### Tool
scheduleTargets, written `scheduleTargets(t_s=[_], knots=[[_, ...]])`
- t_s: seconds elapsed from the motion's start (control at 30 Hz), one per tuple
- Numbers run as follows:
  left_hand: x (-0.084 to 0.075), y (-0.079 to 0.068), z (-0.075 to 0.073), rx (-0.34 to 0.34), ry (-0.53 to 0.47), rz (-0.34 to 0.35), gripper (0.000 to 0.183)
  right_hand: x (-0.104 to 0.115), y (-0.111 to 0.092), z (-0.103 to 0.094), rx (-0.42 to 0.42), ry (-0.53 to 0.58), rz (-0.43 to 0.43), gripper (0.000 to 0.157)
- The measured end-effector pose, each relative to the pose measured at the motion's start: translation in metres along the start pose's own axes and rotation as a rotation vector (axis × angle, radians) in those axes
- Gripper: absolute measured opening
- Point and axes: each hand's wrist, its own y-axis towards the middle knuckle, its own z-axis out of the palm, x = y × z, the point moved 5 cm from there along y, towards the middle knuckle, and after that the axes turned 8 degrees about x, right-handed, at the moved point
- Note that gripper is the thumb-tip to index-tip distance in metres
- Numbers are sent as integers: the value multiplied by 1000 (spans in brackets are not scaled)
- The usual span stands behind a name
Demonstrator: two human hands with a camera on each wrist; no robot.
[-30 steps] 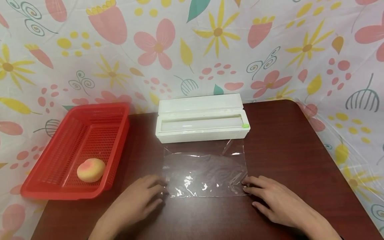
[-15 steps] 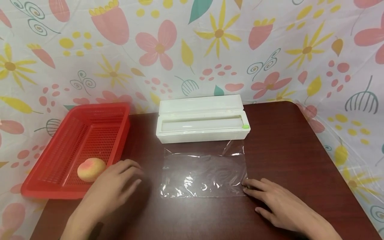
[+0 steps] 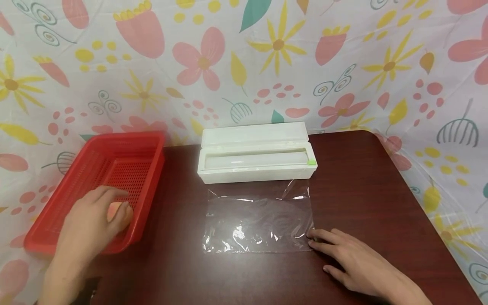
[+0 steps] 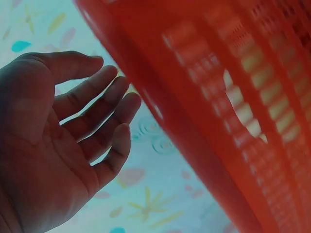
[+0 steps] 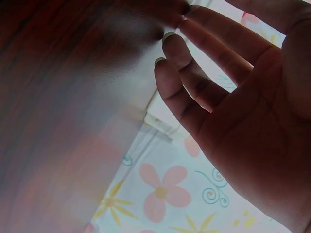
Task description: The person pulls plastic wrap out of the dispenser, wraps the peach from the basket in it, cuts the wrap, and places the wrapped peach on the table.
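My left hand (image 3: 88, 220) reaches over the near side of a red plastic basket (image 3: 152, 169), its fingers loosely bent above a yellow and pink peach (image 3: 127, 215). The hand partly covers the peach in the head view. In the left wrist view the fingers are spread apart with nothing between them, and the peach shows pale through the basket's slots. A sheet of clear plastic wrap (image 3: 259, 224) lies flat and slightly wrinkled on the table. At its right near corner rest the fingertips of my right hand (image 3: 350, 260), fingers extended.
A white wrap dispenser box (image 3: 259, 173) with its lid raised stands behind the sheet, a roll (image 3: 255, 160) inside and a green slider (image 3: 311, 162) at its right end. The dark wooden table (image 3: 362, 178) meets a flower-printed cloth (image 3: 267, 63) at the back.
My left hand has left the sheet's left corner and moved left to the peach in the basket. My right hand stays at the right corner.
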Motion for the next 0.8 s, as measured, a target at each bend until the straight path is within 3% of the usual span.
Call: scheduleTargets(t_s=[0.17, 0.47, 0.63, 0.8], knots=[[27, 2, 2, 68, -4, -57, 40, 1, -1, 0, -18, -6, -4, 55], [61, 9, 22, 279, -11, -169, 63, 1, -1, 1, -20, 5, 7, 54], [77, 12, 33, 410, -41, -200, 84, 0, -1, 1, -22, 8, 9, 54], [85, 14, 44, 505, -75, -193, 89, 1, -1, 2, -31, 8, 10, 54]])
